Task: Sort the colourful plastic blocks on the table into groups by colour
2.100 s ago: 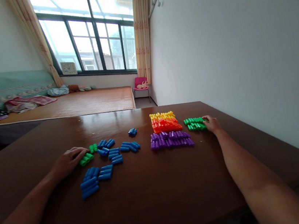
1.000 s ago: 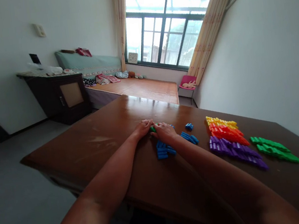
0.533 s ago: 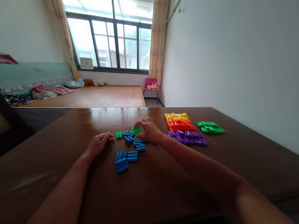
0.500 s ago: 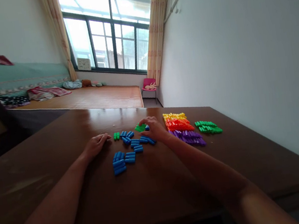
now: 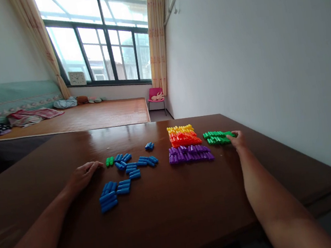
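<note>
My right hand (image 5: 237,139) is at the right end of the green pieces (image 5: 217,137), its thumb and fingers closed around the green there. On the left, my left hand (image 5: 84,174) rests on the table with nothing in it, fingers stretched toward two small green pieces (image 5: 110,161). Blue pieces (image 5: 131,167) lie scattered between the hands, with more blue pieces (image 5: 108,196) nearer me and a small blue group (image 5: 149,146) farther back. Yellow pieces (image 5: 181,129), orange-red pieces (image 5: 185,139) and purple pieces (image 5: 190,153) form rows left of the green ones.
The brown table (image 5: 176,204) spans the view, with a white wall (image 5: 250,47) along its right. Beyond it are a low bed (image 5: 106,113), a pink chair (image 5: 155,94) and a window with a clock (image 5: 77,78) on its sill.
My right hand has moved right, from the middle blue pieces to the green rows. The green pieces it had at the middle are gone from there. The view has turned right.
</note>
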### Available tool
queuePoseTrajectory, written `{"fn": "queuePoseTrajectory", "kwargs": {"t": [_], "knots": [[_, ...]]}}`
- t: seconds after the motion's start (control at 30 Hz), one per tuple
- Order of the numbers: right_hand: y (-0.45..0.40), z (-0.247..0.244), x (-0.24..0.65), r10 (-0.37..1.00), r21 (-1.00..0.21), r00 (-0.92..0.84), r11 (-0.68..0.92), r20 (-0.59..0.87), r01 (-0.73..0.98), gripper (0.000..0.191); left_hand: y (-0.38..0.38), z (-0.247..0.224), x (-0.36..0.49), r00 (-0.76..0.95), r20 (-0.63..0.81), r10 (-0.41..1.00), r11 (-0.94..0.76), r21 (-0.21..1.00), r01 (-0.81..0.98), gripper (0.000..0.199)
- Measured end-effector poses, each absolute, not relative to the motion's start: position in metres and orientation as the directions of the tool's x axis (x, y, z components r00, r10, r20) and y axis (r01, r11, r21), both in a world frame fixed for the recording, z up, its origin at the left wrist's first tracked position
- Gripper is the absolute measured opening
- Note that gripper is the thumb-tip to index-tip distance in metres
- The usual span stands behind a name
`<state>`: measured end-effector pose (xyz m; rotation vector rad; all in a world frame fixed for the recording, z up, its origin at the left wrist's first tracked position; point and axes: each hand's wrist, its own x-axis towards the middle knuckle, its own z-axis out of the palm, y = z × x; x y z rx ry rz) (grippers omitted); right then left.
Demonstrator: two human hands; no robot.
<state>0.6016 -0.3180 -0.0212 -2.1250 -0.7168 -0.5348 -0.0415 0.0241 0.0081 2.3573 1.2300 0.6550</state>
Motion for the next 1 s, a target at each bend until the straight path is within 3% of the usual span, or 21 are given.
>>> {"fn": "queuePoseTrajectory", "kwargs": {"t": [0.1,0.27,0.5,0.63,0.73,0.87,1.0], "knots": [[-0.317,-0.024,0.603,0.217,-0.631,0.854,-0.593,0.473,0.5,0.035,0.022,0.01,-0.041,0.508,0.214,0.834,-0.536,0.536,0.653,0.062],[-0.312,-0.022,0.6,0.221,-0.613,0.898,-0.667,0.38,0.423,0.044,0.019,0.012,-0.041,0.5,0.201,0.842,-0.522,0.537,0.663,0.061],[-0.314,-0.013,0.588,0.135,-0.636,0.834,-0.586,0.534,0.502,0.045,0.024,0.005,-0.04,0.513,0.252,0.821,-0.559,0.541,0.628,0.055],[-0.294,0.008,0.542,0.222,-0.466,0.618,-0.481,0.754,0.742,0.046,0.016,0.007,-0.037,0.517,0.287,0.807,-0.583,0.53,0.616,0.054],[-0.261,0.027,0.475,0.432,-0.274,0.385,-0.299,0.815,0.914,0.041,0.012,0.008,-0.035,0.531,0.296,0.794,-0.601,0.511,0.615,0.051],[-0.206,0.046,0.354,0.763,-0.104,-0.017,0.11,0.646,0.988,0.033,0.008,0.008,-0.034,0.523,0.304,0.796,-0.603,0.479,0.638,0.048],[-0.15,0.054,0.24,0.853,-0.067,-0.318,0.376,0.413,0.924,0.029,0.004,0.008,-0.035,0.527,0.31,0.791,-0.609,0.485,0.628,0.046]]}}
